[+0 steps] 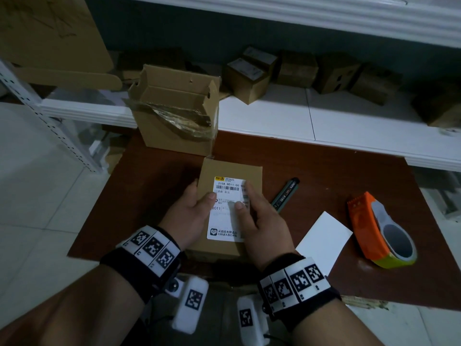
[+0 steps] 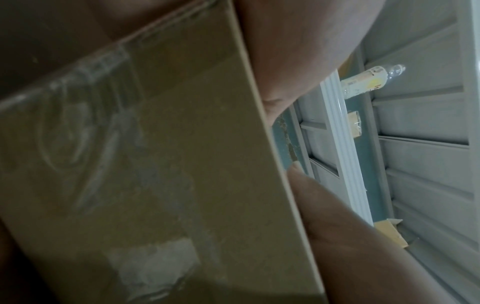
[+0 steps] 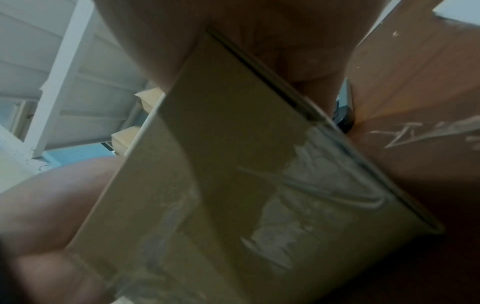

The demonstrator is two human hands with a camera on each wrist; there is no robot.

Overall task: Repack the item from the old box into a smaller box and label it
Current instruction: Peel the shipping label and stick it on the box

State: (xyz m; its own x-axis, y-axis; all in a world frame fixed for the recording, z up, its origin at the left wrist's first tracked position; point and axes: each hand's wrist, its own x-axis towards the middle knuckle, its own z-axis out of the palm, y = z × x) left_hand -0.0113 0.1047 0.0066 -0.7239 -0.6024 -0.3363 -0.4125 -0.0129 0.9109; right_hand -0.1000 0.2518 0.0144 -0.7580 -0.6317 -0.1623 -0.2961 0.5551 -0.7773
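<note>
A small brown box [image 1: 232, 171] sits at the middle of the brown table [image 1: 324, 171], held between both hands. A white shipping label [image 1: 224, 221] lies on its top face. My left hand [image 1: 197, 203] grips the box's left side with the thumb pressed on the label. My right hand [image 1: 245, 198] grips the right side, thumb and forefinger on the label's right part. Both wrist views show the box's taped cardboard [image 2: 155, 164] [image 3: 233, 164] close up. The old box [image 1: 174, 108] stands open behind it, torn tape hanging over its front.
A utility knife [image 1: 284, 193] lies right of the small box. A white backing sheet [image 1: 324, 240] and an orange tape dispenser [image 1: 374, 228] lie further right. Several cardboard boxes [image 1: 249, 76] crowd the white shelf [image 1: 324, 116] behind the table.
</note>
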